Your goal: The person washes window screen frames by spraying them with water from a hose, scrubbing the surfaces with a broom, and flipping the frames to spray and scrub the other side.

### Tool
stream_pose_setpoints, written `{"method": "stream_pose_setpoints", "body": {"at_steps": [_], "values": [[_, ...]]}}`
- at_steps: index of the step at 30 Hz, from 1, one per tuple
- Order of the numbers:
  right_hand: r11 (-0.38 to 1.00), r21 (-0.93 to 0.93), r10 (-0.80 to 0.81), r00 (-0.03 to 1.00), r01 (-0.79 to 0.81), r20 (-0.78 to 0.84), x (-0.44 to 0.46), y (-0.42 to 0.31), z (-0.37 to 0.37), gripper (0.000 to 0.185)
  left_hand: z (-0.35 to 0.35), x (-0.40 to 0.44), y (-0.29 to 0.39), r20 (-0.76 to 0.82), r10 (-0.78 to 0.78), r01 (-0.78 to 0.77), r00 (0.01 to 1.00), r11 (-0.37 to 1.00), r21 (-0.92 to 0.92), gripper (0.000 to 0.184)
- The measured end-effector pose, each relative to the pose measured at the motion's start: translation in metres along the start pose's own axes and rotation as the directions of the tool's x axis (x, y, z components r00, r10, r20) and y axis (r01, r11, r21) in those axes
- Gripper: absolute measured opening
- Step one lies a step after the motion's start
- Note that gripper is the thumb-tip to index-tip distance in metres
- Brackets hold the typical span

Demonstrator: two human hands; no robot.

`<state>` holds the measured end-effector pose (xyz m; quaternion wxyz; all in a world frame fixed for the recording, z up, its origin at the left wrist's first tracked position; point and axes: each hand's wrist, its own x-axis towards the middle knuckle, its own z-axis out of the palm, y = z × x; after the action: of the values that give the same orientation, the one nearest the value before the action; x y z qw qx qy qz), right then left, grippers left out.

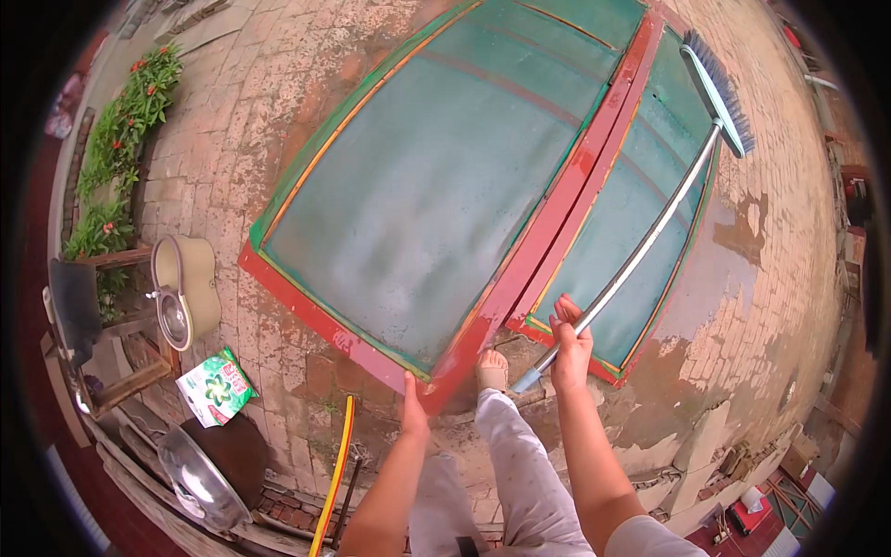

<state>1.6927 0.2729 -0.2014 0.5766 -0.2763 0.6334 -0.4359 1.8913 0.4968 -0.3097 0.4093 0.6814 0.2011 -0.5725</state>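
Observation:
Two red-framed panels with green mesh screens lie on the wet brick ground, the larger screen panel (436, 176) on the left and the narrower screen panel (617, 232) on the right. My left hand (414, 408) grips the near corner of the larger panel's red frame, its fingers partly hidden by the frame. My right hand (570, 345) holds the lower part of a long-handled broom (648, 239). Its silver handle slants up to the right over the narrower panel. The bristled broom head (717, 93) is at the far end, near that panel's outer edge.
My foot (493, 369) stands near the frames. A yellow hose (336, 478) lies left of my legs. Further left are a detergent bag (216, 387), a metal basin (200, 478), a beige tub (190, 278) and a wooden chair (135, 385). Flowering plants (125, 139) line the upper left.

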Motion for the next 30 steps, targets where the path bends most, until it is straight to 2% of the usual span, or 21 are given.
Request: {"method": "stream_pose_setpoints", "body": {"at_steps": [2, 3, 4, 5, 8, 10, 11, 13, 16, 19, 23, 26, 27, 30], "values": [[1.0, 0.021, -0.001, 1.0, 0.002, -0.013, 0.016, -0.019, 0.022, 0.035, 0.013, -0.048, 0.042, -0.034, -0.075, 0.075, 0.997, 0.997, 0.009, 0.078], [0.986, 0.134, 0.096, 0.995, -0.098, 0.02, 0.02, -0.025, 0.033, 0.036, 0.023, -0.075, 0.064, -0.05, -0.13, 0.131, 0.99, 0.991, 0.01, 0.079], [0.984, 0.169, 0.047, 0.999, -0.049, 0.015, 0.029, -0.019, 0.045, 0.035, 0.026, -0.089, 0.08, -0.021, -0.119, 0.119, 0.993, 0.993, 0.019, 0.078], [0.981, 0.181, 0.07, 0.997, -0.076, 0.041, 0.032, -0.015, 0.05, 0.035, 0.026, -0.102, 0.092, 0.009, -0.111, 0.111, 0.994, 0.993, 0.028, 0.078], [0.982, 0.126, 0.136, 0.989, -0.142, 0.055, 0.022, -0.038, 0.084, 0.033, 0.022, -0.122, 0.121, 0.013, -0.143, 0.141, 0.99, 0.985, 0.1, 0.074], [0.952, 0.238, 0.176, 0.98, -0.194, 0.093, 0.013, -0.055, 0.101, 0.032, 0.023, -0.141, 0.149, 0.003, -0.161, 0.159, 0.987, 0.978, 0.132, 0.076], [0.962, 0.209, 0.16, 0.982, -0.178, 0.099, 0.01, -0.057, 0.107, 0.032, 0.015, -0.143, 0.161, 0.07, -0.182, 0.169, 0.981, 0.972, 0.163, 0.078], [0.969, 0.175, 0.16, 0.983, -0.174, 0.088, -0.006, -0.079, 0.129, 0.032, 0.004, -0.148, 0.185, 0.058, -0.197, 0.184, 0.979, 0.968, 0.173, 0.075], [0.924, 0.329, 0.148, 0.975, -0.196, 0.166, -0.017, -0.084, 0.158, 0.031, -0.007, -0.154, 0.225, 0.019, -0.221, 0.214, 0.975, 0.959, 0.186, 0.069], [0.913, 0.349, 0.138, 0.966, -0.21, 0.219, -0.028, -0.102, 0.2, 0.031, -0.034, -0.145, 0.274, 0.055, -0.276, 0.259, 0.96, 0.943, 0.209, 0.065], [0.883, 0.406, 0.137, 0.957, -0.235, 0.255, -0.041, -0.122, 0.279, 0.03, -0.067, -0.126, 0.349, -0.003, -0.34, 0.328, 0.94, 0.904, 0.273, 0.066], [0.869, 0.433, 0.126, 0.953, -0.239, 0.274, -0.046, -0.121, 0.346, 0.03, -0.107, -0.088, 0.406, 0.064, -0.447, 0.408, 0.892, 0.858, 0.311, 0.066], [0.862, 0.444, 0.123, 0.95, -0.245, 0.286, -0.047, -0.119, 0.369, 0.03, -0.111, -0.084, 0.428, -0.006, -0.455, 0.435, 0.89, 0.847, 0.307, 0.066], [0.824, 0.517, 0.11, 0.961, -0.232, 0.255, -0.045, -0.105, 0.433, 0.03, -0.146, -0.036, 0.478, -0.019, -0.533, 0.514, 0.846, 0.806, 0.295, 0.065]]}}
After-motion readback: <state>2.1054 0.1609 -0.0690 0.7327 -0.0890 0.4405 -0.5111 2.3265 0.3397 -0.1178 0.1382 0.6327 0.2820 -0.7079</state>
